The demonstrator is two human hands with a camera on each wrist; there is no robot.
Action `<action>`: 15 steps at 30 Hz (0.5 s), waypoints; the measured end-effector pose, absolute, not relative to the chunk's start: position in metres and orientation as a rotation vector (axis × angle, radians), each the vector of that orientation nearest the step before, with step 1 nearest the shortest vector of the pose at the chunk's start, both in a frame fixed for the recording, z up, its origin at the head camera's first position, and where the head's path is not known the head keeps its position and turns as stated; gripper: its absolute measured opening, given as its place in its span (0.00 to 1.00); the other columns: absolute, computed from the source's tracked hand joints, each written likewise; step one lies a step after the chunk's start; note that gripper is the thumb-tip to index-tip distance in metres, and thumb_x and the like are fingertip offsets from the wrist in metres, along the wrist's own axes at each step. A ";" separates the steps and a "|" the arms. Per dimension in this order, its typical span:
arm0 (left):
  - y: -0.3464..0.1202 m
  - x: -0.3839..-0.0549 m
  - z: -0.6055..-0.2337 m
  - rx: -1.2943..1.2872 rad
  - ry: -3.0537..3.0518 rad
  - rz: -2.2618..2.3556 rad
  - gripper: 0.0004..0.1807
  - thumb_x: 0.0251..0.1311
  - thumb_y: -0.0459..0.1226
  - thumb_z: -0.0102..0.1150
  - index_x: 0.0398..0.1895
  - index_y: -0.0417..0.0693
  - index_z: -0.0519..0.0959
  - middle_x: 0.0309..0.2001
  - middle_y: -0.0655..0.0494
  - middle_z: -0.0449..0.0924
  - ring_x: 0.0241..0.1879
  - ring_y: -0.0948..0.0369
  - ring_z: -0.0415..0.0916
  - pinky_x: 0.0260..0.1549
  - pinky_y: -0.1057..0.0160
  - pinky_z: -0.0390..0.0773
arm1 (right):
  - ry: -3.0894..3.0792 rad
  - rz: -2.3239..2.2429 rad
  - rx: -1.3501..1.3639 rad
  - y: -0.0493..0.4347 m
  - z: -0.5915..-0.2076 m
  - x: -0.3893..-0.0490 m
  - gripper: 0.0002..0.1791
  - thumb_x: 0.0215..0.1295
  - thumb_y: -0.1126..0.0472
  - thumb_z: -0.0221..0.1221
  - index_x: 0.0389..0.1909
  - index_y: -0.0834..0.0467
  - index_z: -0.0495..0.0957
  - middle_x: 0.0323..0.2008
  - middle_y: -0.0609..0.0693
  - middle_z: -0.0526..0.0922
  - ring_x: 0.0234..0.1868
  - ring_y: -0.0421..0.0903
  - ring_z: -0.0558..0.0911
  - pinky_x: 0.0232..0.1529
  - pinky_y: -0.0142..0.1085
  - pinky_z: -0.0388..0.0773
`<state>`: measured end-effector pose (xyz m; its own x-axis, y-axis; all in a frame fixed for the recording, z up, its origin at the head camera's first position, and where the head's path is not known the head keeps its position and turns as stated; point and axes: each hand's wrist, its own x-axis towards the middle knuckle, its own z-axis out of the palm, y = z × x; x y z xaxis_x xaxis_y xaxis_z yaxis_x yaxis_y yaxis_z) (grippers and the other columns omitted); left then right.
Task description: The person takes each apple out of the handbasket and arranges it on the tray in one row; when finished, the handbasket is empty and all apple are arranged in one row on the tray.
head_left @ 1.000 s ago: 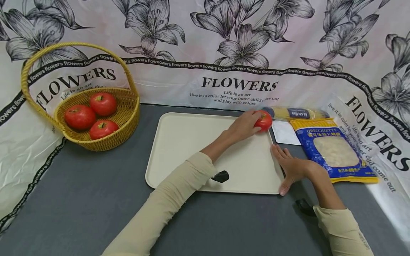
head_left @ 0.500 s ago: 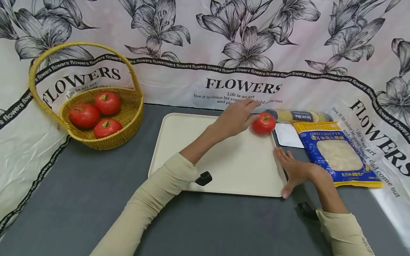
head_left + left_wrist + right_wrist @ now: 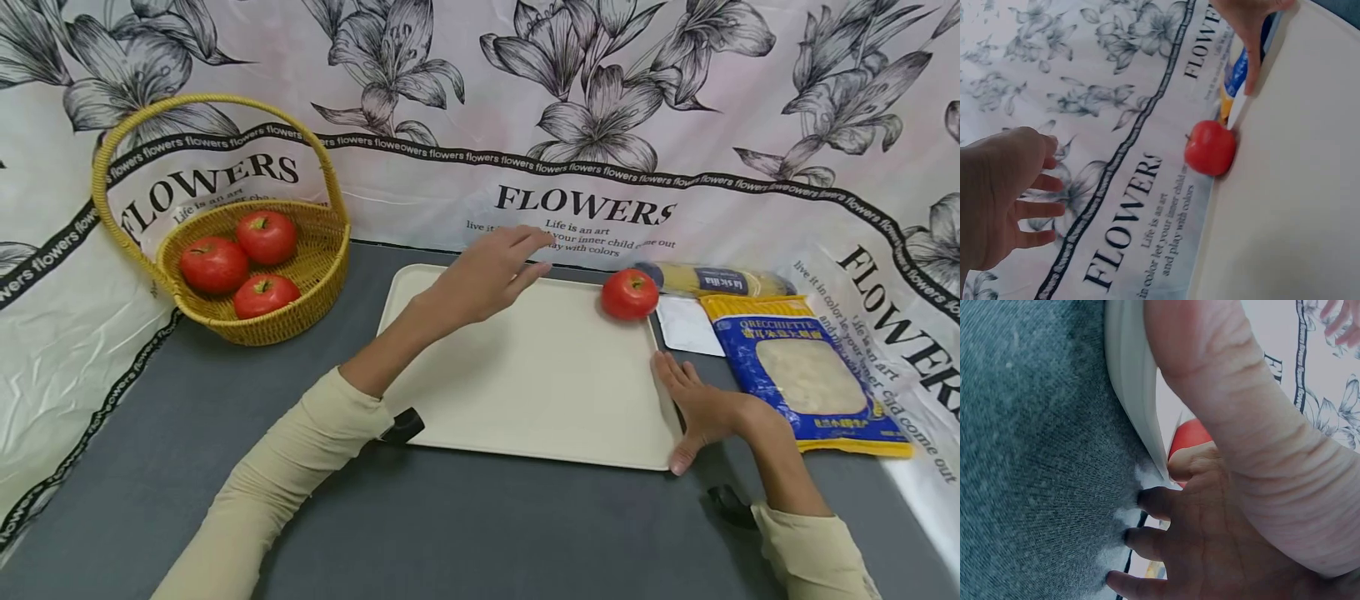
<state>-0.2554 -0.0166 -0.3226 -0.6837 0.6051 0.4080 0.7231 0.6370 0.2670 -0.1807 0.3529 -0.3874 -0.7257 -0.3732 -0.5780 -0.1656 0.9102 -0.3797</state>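
On the far right corner of the cream tray (image 3: 525, 375) sits a red apple (image 3: 630, 294), with nobody's fingers on it. My left hand (image 3: 483, 275) hovers over the back of the tray, left of the apple, its fingers loosely extended and holding nothing. In the left wrist view that hand (image 3: 1007, 200) is apart from the apple (image 3: 1210, 148). My right hand (image 3: 701, 408) rests against the tray's right edge with fingers spread. The right wrist view shows its thumb at the tray wall (image 3: 1132, 375) and fingertips down on the grey cloth.
A yellow wicker basket (image 3: 318, 287) with a tall handle holds 3 more red apples at the left. Right of the tray lie a white card-like sheet (image 3: 688, 327), a blue-and-yellow orecchiette bag (image 3: 813, 375) and a long pasta packet (image 3: 720, 281). A flower-printed sheet (image 3: 420, 196) hangs behind.
My left hand has let go of the apple and moved left, away from it. The apple stays on the tray corner. My right hand keeps its place at the tray edge.
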 end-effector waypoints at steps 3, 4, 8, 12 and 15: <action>-0.033 -0.254 -0.321 -1.031 -2.569 -0.696 0.25 0.82 0.47 0.48 0.74 0.47 0.71 0.73 0.49 0.74 0.74 0.53 0.71 0.76 0.54 0.69 | 2.389 -0.369 -0.374 0.351 -0.383 -0.178 0.93 0.32 0.39 0.83 0.81 0.64 0.19 0.80 0.73 0.20 0.78 0.81 0.26 0.70 0.81 0.36; -0.038 -0.253 -0.322 -1.018 -2.561 -0.732 0.25 0.81 0.47 0.48 0.74 0.47 0.71 0.73 0.49 0.74 0.74 0.52 0.71 0.76 0.54 0.69 | 2.392 -0.355 -0.373 0.351 -0.383 -0.178 0.93 0.32 0.39 0.83 0.81 0.64 0.19 0.80 0.73 0.20 0.78 0.81 0.27 0.69 0.81 0.36; -0.057 -0.256 -0.323 -0.982 -2.543 -0.831 0.24 0.81 0.46 0.49 0.73 0.47 0.72 0.72 0.49 0.75 0.74 0.52 0.71 0.75 0.53 0.70 | 2.386 -0.342 -0.364 0.352 -0.383 -0.177 0.93 0.33 0.38 0.83 0.81 0.64 0.19 0.80 0.74 0.20 0.78 0.82 0.28 0.69 0.81 0.37; -0.074 -0.262 -0.321 -0.947 -2.582 -0.853 0.25 0.81 0.47 0.48 0.75 0.49 0.70 0.74 0.50 0.73 0.76 0.52 0.69 0.77 0.52 0.68 | 2.379 -0.374 -0.349 0.351 -0.384 -0.176 0.93 0.33 0.39 0.82 0.81 0.63 0.18 0.80 0.73 0.19 0.78 0.81 0.26 0.68 0.81 0.36; -0.089 -0.263 -0.314 -0.918 -2.636 -0.858 0.27 0.82 0.47 0.47 0.77 0.50 0.68 0.75 0.50 0.71 0.77 0.52 0.67 0.78 0.51 0.66 | 2.381 -0.381 -0.356 0.349 -0.384 -0.177 0.93 0.34 0.40 0.83 0.81 0.62 0.18 0.80 0.72 0.19 0.77 0.81 0.25 0.68 0.81 0.36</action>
